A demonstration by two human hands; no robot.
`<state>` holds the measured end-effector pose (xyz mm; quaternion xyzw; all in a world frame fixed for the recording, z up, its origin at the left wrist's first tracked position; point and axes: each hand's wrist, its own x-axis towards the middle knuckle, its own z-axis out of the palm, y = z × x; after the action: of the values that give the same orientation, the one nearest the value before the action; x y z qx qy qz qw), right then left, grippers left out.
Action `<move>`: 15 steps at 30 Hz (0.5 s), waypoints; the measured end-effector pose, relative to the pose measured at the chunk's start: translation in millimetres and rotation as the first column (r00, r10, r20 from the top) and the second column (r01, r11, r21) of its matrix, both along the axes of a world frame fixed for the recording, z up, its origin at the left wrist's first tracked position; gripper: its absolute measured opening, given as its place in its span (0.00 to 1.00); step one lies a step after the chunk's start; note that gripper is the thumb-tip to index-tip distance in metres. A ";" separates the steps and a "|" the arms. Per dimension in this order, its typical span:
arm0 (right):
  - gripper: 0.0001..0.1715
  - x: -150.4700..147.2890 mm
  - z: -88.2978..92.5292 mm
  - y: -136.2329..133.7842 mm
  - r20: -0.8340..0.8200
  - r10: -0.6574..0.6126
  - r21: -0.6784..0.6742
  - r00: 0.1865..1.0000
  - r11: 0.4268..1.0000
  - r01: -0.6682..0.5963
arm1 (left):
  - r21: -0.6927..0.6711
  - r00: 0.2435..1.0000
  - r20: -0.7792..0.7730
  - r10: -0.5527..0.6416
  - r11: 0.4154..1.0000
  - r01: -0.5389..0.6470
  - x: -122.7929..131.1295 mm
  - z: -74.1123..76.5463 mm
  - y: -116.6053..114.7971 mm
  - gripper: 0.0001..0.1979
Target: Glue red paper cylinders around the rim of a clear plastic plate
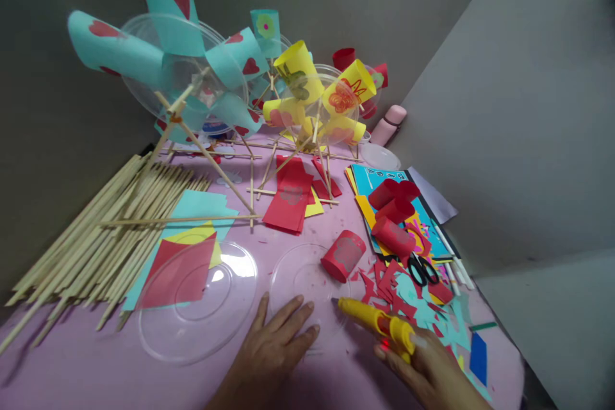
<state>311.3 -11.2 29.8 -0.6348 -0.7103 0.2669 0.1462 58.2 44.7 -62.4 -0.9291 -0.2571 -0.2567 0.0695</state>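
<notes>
My right hand (423, 365) grips a yellow glue gun (369, 319) whose lit red light shows near the trigger. Its dark nozzle points left, over the right part of a clear plastic lid (293, 285). On that lid's near side my left hand (283, 339) lies flat with fingers spread. A red paper tube (343, 256) with a grey drawn pattern rests at the lid's far right edge. Left of my left hand lies a second, larger clear lid (240, 314), partly over red, yellow and light-blue paper sheets (180, 272).
Wooden sticks (96, 230) lie piled at left. Paper wheels on stick stands, one light blue (185, 70) and one yellow (319, 102), rise behind. To the right are red tubes (394, 210) on a book (379, 176), black-handled scissors (423, 270) and paper scraps (408, 301). A pink bottle (388, 125) lies beyond.
</notes>
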 end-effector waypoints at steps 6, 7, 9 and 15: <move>0.17 0.6 0.4 -1.4 0.025 0.017 0.017 1.000 1.000 -0.017 | -0.009 0.999 0.037 0.005 1.000 -0.005 -0.5 -4.2 -0.4 0.19; 0.16 1.0 -0.2 -1.6 0.027 0.018 0.026 0.999 0.999 -0.018 | -0.007 0.999 0.034 0.002 1.000 -0.002 -0.6 -2.5 0.2 0.19; 0.15 1.5 -1.1 -1.9 0.026 0.028 0.039 0.999 0.999 -0.029 | -0.003 1.000 0.012 -0.008 1.000 0.008 -0.6 1.3 1.4 0.18; 0.14 2.2 -4.0 -3.1 0.053 0.019 0.056 0.998 0.998 -0.022 | -0.004 1.000 0.019 0.000 1.000 0.000 0.6 2.9 2.3 0.20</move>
<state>313.5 -14.3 25.8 -0.6300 -0.7275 0.2314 0.1428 58.8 47.0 -59.5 -0.9266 -0.2584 -0.2651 0.0655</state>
